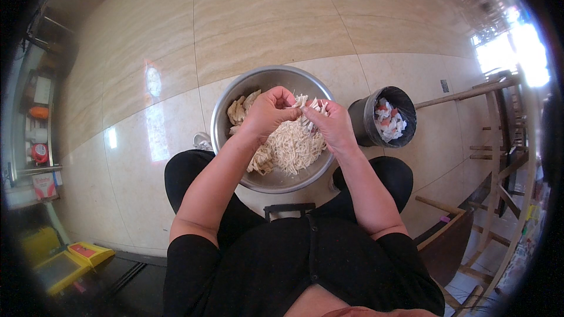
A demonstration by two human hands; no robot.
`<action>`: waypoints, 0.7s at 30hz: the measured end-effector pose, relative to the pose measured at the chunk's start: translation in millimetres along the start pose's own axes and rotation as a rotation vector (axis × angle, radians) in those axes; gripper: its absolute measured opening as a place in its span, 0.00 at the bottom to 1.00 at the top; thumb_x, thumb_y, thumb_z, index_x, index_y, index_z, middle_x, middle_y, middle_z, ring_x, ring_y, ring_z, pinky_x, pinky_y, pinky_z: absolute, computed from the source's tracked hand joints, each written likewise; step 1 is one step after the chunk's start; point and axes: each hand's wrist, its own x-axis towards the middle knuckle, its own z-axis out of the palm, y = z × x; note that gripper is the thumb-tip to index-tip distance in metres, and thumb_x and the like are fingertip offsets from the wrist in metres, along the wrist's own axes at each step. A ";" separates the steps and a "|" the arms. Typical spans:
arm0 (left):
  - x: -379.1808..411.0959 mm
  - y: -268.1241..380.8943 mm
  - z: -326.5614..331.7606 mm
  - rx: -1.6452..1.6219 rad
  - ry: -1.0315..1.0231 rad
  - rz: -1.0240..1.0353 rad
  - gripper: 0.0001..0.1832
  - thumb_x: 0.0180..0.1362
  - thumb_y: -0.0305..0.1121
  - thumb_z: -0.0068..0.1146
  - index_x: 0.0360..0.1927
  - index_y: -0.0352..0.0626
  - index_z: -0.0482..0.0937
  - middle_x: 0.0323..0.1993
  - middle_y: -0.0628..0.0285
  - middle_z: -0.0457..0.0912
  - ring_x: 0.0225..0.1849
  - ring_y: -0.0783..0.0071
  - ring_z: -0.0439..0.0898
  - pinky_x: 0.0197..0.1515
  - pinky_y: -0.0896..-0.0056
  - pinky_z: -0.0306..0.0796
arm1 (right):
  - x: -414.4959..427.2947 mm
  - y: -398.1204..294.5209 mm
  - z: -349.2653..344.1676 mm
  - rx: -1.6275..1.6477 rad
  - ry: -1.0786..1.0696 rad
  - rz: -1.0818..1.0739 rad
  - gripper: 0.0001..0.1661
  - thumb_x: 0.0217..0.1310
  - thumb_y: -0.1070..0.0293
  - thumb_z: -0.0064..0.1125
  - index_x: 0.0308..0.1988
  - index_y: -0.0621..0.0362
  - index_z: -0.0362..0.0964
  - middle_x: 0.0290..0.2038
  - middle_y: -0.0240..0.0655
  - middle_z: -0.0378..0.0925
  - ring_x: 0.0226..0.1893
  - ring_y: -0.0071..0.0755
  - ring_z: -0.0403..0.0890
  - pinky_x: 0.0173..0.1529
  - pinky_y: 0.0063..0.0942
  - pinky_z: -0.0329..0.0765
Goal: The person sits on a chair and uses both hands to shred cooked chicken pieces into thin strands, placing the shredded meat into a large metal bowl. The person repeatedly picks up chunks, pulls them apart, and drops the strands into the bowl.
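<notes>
A wide stainless steel basin (273, 187) stands on the floor between my knees. In it lies a heap of pale shredded meat, perhaps chicken (296, 147), with larger unshredded pieces (238, 109) along the left side. Over the basin, my left hand (275, 112) pinches pale strands between thumb and fingers. My right hand (328, 123) meets it thumb to thumb and holds a bunch of the same shreds (315, 108), some poking out above the fingers. Part of the basin's contents is hidden beneath my hands and left forearm.
Just right of the basin, a dark lined bin (361, 121) holds crumpled white and reddish paper. Wooden chair frames (489, 141) stand at the far right. A shelf with containers (39, 132) is at the left, above a yellow-edged box (66, 268). Tiled floor (264, 22) extends ahead.
</notes>
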 end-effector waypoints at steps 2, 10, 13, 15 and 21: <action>-1.7 4.6 1.9 0.012 0.000 -0.020 0.11 0.45 0.20 0.62 0.27 0.41 0.71 0.25 0.69 0.74 0.28 0.83 0.74 0.33 0.82 0.69 | 0.1 0.0 0.3 -0.066 0.014 -0.008 0.08 0.53 0.69 0.60 0.33 0.62 0.74 0.23 0.26 0.74 0.21 0.14 0.72 0.24 0.15 0.68; -0.4 8.1 -0.4 0.058 0.005 -0.049 0.10 0.45 0.19 0.60 0.27 0.42 0.70 0.25 0.69 0.74 0.28 0.82 0.74 0.34 0.81 0.70 | 1.2 2.3 0.1 -0.160 0.011 -0.033 0.07 0.53 0.69 0.59 0.30 0.62 0.75 0.21 0.25 0.74 0.19 0.12 0.70 0.22 0.14 0.67; 2.0 4.4 -2.5 0.073 0.004 -0.003 0.10 0.45 0.18 0.58 0.26 0.42 0.70 0.25 0.69 0.74 0.27 0.81 0.74 0.33 0.80 0.70 | 1.7 5.2 -1.6 -0.221 -0.001 -0.053 0.07 0.52 0.69 0.58 0.30 0.62 0.75 0.21 0.25 0.73 0.19 0.12 0.70 0.22 0.14 0.67; 3.9 2.5 -5.3 0.002 0.024 0.014 0.10 0.45 0.18 0.58 0.26 0.42 0.69 0.25 0.69 0.74 0.27 0.81 0.74 0.33 0.80 0.70 | 1.0 3.3 0.0 -0.247 0.042 -0.041 0.07 0.52 0.69 0.58 0.30 0.62 0.75 0.21 0.25 0.73 0.19 0.13 0.70 0.22 0.15 0.67; 2.7 7.4 -7.8 -0.095 0.061 -0.031 0.11 0.45 0.19 0.59 0.28 0.42 0.69 0.25 0.68 0.74 0.28 0.81 0.75 0.33 0.80 0.70 | 1.0 0.7 -2.1 -0.191 0.086 -0.064 0.08 0.53 0.68 0.58 0.30 0.62 0.75 0.21 0.25 0.73 0.19 0.12 0.70 0.22 0.15 0.67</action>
